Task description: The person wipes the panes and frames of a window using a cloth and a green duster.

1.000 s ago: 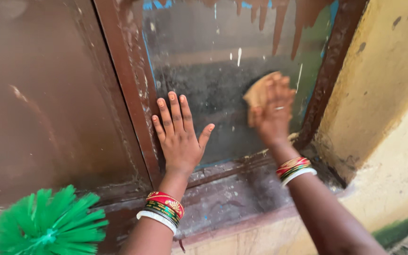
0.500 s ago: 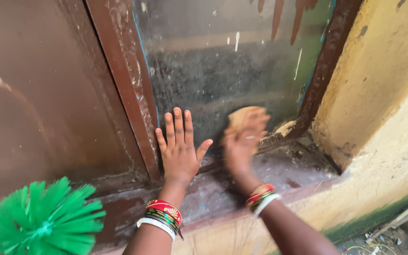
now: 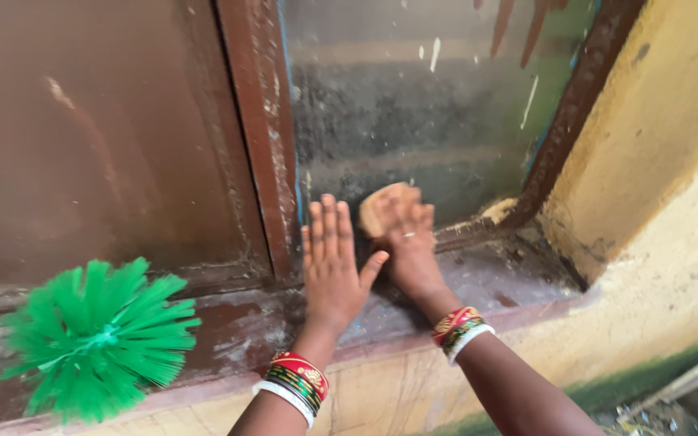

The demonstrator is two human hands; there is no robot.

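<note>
The right hand (image 3: 409,246) is pressing a tan pad (image 3: 383,208) against the dirty pane (image 3: 414,121), fingers curled over it, the pad sticking out above the fingertips. The left hand (image 3: 334,270) is lying flat, fingers spread, just beside it, holding nothing.

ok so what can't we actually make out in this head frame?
- Tan pad: mostly covered by the right hand; its full shape is hidden, and motion blur softens it.
- Window pane: cut off by the top edge; grime and paint drips block whatever lies behind.
- Green brush: only bristles show, no handle visible.
- Left hand: palm flat against the frame, so the contact underneath is hidden.
- Both forearms leave the bottom edge.
</note>
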